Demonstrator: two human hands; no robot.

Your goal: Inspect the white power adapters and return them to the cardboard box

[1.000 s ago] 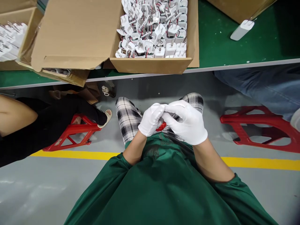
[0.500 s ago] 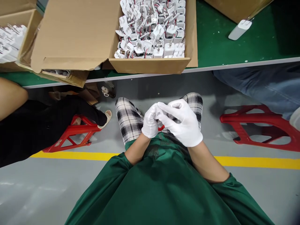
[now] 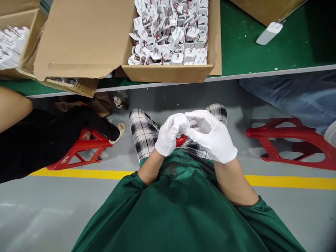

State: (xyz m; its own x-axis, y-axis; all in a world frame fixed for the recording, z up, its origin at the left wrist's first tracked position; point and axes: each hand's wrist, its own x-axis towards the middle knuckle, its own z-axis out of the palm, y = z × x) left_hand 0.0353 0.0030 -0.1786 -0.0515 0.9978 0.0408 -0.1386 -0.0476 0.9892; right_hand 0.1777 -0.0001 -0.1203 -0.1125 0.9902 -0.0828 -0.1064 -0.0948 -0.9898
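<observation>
Scanning for print first, I find the white chargers (image 3: 178, 57) in the open box (image 3: 168, 73) too small to read from here, and the dark mark on the green apron (image 3: 172, 170) too faint to make out. Next come the hands, both in white gloves and brought together above the plaid trousers (image 3: 143, 134). The left hand (image 3: 167, 136) is closed on a white plug (image 3: 181, 122), its fingers curled against the side, with a rounded end showing between the two hands. The right hand (image 3: 216, 138) is arched and half open, thumb and fingertips right beside that plug; I cannot tell whether it grips anything inside the curl. Half a second ago I saw gloved fingers hiding most of what was held, the right ones stretched straighter; now more of the plug shows and the right hand bows outward. The open box has stayed put on the green bench (image 3: 241, 52), as has the lone charger (image 3: 270, 33) off to its right.
</observation>
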